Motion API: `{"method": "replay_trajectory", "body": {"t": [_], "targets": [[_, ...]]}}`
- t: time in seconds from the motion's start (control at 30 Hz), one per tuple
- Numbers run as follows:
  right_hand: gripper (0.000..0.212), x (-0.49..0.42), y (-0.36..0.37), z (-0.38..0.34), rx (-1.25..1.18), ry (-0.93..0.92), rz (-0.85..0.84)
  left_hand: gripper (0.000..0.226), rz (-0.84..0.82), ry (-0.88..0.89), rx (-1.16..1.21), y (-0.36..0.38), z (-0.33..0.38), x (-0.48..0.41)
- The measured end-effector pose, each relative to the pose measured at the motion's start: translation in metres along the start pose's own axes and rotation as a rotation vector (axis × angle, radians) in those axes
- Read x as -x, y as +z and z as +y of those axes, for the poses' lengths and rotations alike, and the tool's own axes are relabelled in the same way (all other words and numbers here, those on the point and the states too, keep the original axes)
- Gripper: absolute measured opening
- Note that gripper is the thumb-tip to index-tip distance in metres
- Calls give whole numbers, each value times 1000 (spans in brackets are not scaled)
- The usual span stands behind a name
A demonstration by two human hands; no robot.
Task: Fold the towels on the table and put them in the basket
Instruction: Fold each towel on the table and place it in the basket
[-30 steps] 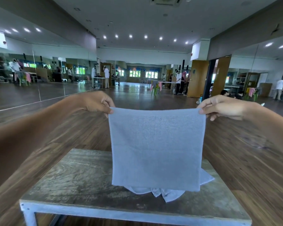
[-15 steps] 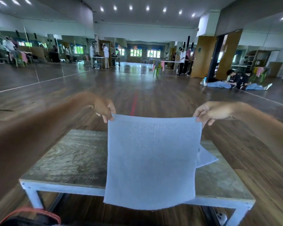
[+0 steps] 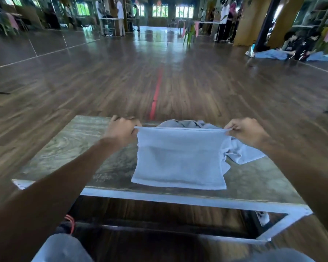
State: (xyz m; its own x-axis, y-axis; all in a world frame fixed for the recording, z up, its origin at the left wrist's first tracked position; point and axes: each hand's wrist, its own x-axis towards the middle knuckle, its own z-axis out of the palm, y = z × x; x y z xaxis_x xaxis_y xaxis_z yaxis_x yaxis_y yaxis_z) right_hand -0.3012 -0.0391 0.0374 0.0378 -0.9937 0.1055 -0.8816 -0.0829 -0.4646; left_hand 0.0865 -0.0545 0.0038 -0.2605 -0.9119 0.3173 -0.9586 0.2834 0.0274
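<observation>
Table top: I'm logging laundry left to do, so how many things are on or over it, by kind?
Light blue terry towel held stretched by both hands: 1
Crumpled light blue towels heaped behind it: at least 1; I cannot tell how many
Hands pinching the held towel's top corners: 2, left hand, right hand
Total: at least 4, on the worn wooden table

The towel is soft, fuzzy, light blue cloth. The table top is worn, dull wood with a white painted frame. The floor is shiny brown wood.
</observation>
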Motion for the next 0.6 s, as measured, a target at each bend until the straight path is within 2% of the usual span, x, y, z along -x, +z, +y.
{"method": "replay_trajectory", "body": {"t": [0.07, 0.23, 0.43, 0.6], "targets": [[17, 18, 24, 19, -24, -14, 13, 47, 61, 119, -2, 25, -3, 24], [13, 65, 82, 60, 34, -76, 1, 30, 250, 335, -24, 72, -1, 81], [18, 88, 115, 79, 20, -85, -35, 26, 161, 324, 45, 106, -6, 114], [18, 98, 122, 77, 13, -107, 50, 20, 246, 253, 129, 106, -1, 127]]}}
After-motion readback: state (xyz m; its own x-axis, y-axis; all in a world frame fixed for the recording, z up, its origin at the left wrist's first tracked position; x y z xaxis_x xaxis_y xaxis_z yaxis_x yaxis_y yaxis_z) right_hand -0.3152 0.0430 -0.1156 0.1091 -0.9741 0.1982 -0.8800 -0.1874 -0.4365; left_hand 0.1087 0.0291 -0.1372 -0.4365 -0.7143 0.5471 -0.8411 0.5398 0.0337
